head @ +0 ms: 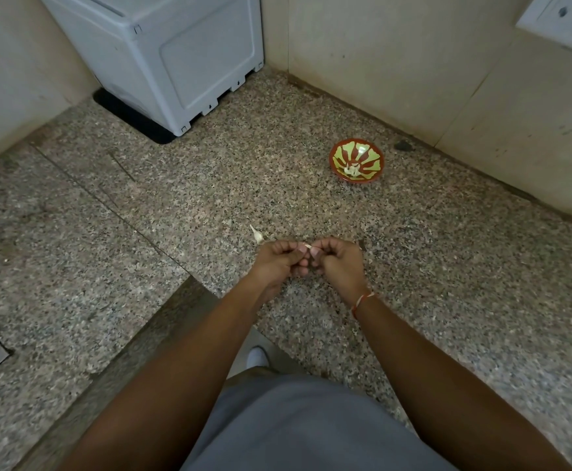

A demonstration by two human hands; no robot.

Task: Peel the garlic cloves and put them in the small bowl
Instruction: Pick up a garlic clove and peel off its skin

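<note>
My left hand (283,258) and my right hand (335,261) are held close together above the granite counter, fingers curled. Between their fingertips they pinch a small garlic clove (306,246), of which only a pale tip shows. Just beyond my left hand an unpeeled clove (258,235) with a pointed tail lies on the counter. The small red bowl (340,149) with a yellow-green petal pattern stands farther back on the right, apart from both hands, and holds a few pale peeled cloves (352,170) at its bottom.
A large grey appliance (176,59) stands on a black mat at the back left. Tiled walls close the counter's corner behind the bowl, with a socket plate (566,18) top right. A small dark scrap (361,245) lies beside my right hand. The counter's front edge runs diagonally below my arms.
</note>
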